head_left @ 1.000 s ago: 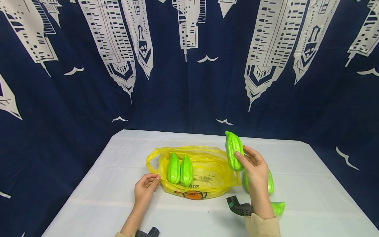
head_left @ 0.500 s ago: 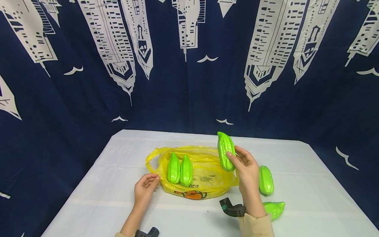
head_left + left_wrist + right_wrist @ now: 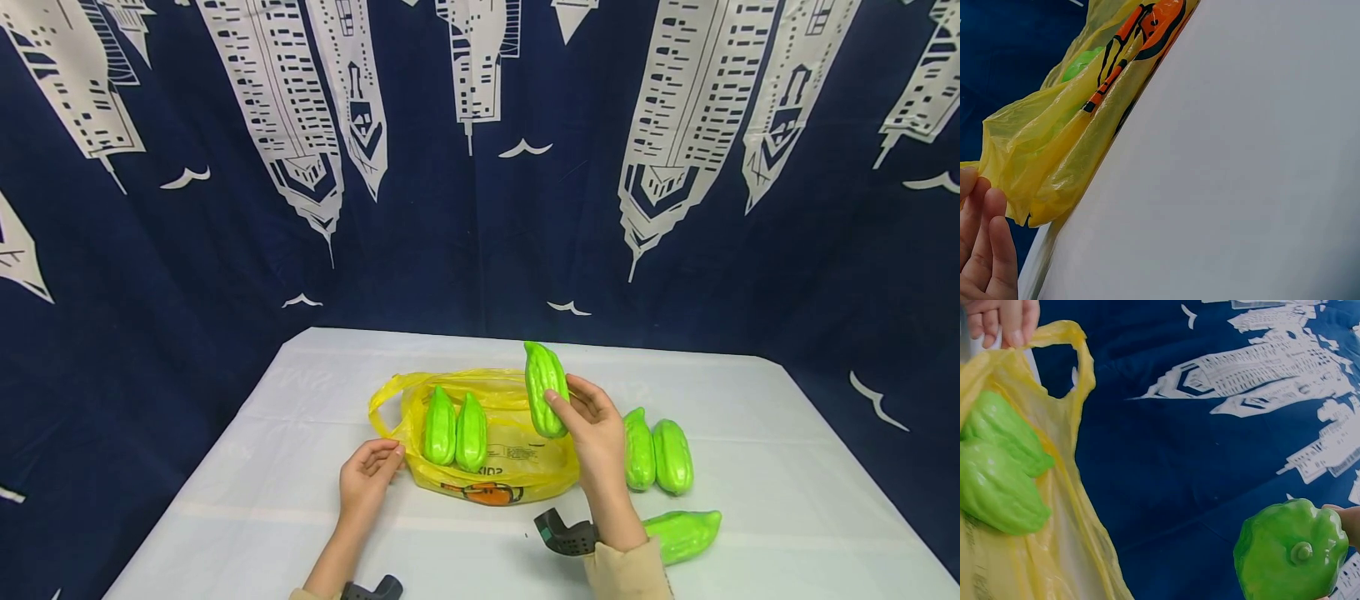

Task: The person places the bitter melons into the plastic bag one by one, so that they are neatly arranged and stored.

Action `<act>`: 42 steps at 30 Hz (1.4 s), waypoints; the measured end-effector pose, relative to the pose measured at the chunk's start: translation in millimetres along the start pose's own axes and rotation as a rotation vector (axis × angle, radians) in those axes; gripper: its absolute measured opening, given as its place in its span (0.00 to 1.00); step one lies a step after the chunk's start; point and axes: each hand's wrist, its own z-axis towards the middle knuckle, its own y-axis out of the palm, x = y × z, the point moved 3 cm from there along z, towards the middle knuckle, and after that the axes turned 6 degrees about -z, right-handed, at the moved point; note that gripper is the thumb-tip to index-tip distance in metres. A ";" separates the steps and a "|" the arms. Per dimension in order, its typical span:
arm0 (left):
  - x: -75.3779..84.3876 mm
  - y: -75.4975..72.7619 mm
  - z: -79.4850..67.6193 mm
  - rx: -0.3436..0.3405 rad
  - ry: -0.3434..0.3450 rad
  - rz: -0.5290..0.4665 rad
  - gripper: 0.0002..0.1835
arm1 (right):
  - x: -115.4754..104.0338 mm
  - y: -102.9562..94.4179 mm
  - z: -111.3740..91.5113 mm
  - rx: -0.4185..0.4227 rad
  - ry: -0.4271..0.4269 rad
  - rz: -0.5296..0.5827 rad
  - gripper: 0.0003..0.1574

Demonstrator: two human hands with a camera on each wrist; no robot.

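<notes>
Gripped the green vegetable (image 3: 543,379), likely light, stiff and slick, by its body with fingers of the right hand (image 3: 596,427), and pinched the yellow bag (image 3: 551,458) with the left hand (image 3: 367,473).

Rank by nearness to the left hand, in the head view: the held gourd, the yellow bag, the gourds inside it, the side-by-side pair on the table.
1. Yellow bag: at the left hand, pinched.
2. Gourds inside: toward the bag's left side.
3. Held gourd: in the right hand.
4. Side-by-side pair: on the table, right of the right hand.
</notes>
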 end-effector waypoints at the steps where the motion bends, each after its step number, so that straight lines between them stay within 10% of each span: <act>1: -0.3 -0.2 0.1 0.000 0.000 0.003 0.11 | 1.6 2.3 -0.4 -0.005 0.000 0.000 0.28; 42: -1.1 -0.1 0.4 -0.006 0.037 0.006 0.12 | 76.8 43.5 3.5 -0.034 0.139 -0.097 0.32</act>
